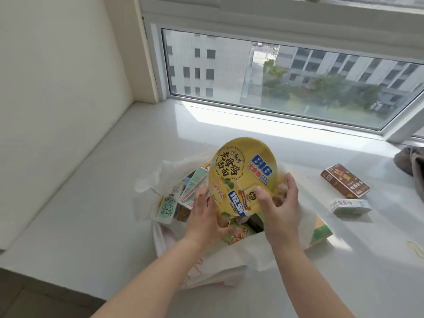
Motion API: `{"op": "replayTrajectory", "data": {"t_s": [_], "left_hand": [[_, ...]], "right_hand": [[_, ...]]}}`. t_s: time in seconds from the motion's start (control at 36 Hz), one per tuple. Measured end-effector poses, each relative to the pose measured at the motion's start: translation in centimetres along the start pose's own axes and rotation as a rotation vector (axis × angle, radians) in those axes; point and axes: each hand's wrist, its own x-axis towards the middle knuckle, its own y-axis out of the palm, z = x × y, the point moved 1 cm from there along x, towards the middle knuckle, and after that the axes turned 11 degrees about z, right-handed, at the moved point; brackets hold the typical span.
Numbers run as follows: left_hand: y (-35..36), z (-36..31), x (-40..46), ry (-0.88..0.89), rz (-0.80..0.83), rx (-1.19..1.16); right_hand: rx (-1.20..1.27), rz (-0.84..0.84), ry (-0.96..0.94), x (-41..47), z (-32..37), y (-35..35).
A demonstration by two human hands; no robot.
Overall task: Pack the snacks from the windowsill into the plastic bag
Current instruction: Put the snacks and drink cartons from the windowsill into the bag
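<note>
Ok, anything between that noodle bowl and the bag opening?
Nothing separate blocks it. The noodle bowl, held tilted by both hands, hangs right over the open bag. The bag is already crowded with cartons and packets, so it will land on top.

Glossy white windowsill point(114, 180); thin crinkled plastic bag point(229, 262); glossy noodle-bowl lid point(243, 171).

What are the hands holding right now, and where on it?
The round yellow instant-noodle bowl, tilted above the white plastic bag: left hand at its lower-left rim, right hand at its lower-right rim.
</note>
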Motion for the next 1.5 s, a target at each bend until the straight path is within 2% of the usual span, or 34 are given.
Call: {"op": "replayTrajectory", "data": {"t_s": [0.06,0.11,0.19,0.25,0.31,0.42,0.53,0.64,0.72,0.83,0.92,0.97,1.03,1.11,1.19,1.25,1.33,1.42,1.47,1.5], "left_hand": [[0.1,1.3,-1.4,0.022,-0.041,-0.017],[-0.2,2.9,-2.5,-0.052,-0.229,-0.139],[-1.1,5.8,-2.9,-0.477,-0.596,-0.391],[-2.2,7.4,-2.8,-0.708,-0.724,-0.499],[-3.0,9.2,-2.5,-0.799,-0.71,-0.514],[-3.9,12.1,-1.5,-0.86,-0.55,-0.489],[-4.8,14.4,-0.4,-0.794,-0.353,-0.421],[-6.4,13.3,-0.8,-0.692,-0.409,-0.266],[-8.8,10.5,-1.1,-0.558,-0.479,-0.242],[-13.1,6.2,-1.4,-0.251,-0.544,-0.353],[-17.5,2.8,-1.2,-0.104,-0.555,-0.507],[-19.5,0.5,-0.8,-0.003,-0.484,-0.612],[-20.1,-1.3,-0.3,0.065,-0.333,-0.653],[-19.4,-2.4,0.8,0.075,-0.185,-0.72],[-18.7,-2.8,1.7,0.051,-0.203,-0.875],[-17.7,-3.4,2.3,0.06,-0.154,-0.938],[-15.9,-4.7,2.8,0.067,-0.061,-0.902],[-14.4,-5.4,3.3,0.038,-0.049,-0.774],[-12.9,-5.4,3.7,0.019,-0.048,-0.644],[-12.1,-5.4,3.8,0.007,-0.061,-0.575]], "right_hand": [[-0.19,0.001,-0.088,-0.6,0.2,1.7],[-0.363,0.025,-0.189,-1.2,-0.5,3.1],[-0.7,0.041,-0.358,-1.8,-2.6,4.4],[-0.822,0.039,-0.397,-2.0,-4.0,4.6],[-0.829,0.024,-0.369,-1.7,-4.5,4.2],[-0.794,0.035,-0.239,-0.5,-3.8,3.0],[-0.778,0.1,-0.198,0.3,-3.5,2.6],[-0.814,0.127,-0.177,1.0,-3.1,3.4],[-0.824,0.168,-0.152,2.1,-2.5,4.4],[-0.795,0.223,-0.106,3.8,-1.9,5.9],[-0.792,0.232,-0.078,4.5,-1.7,6.1],[-0.789,0.241,-0.07,4.6,-1.8,5.9],[-0.781,0.253,-0.067,4.5,-1.9,5.7],[-0.758,0.312,-0.084,4.3,-1.7,5.2],[-0.806,0.526,-0.172,3.5,-1.6,5.2],[-0.835,0.643,-0.212,2.7,-1.7,5.7],[-0.84,0.654,-0.22,2.4,-1.6,5.9],[-0.799,0.759,-0.158,2.8,-1.4,4.3],[-0.701,0.681,-0.147,3.1,-1.7,2.8],[-0.65,0.539,-0.14,3.3,-2.2,1.9]]}}
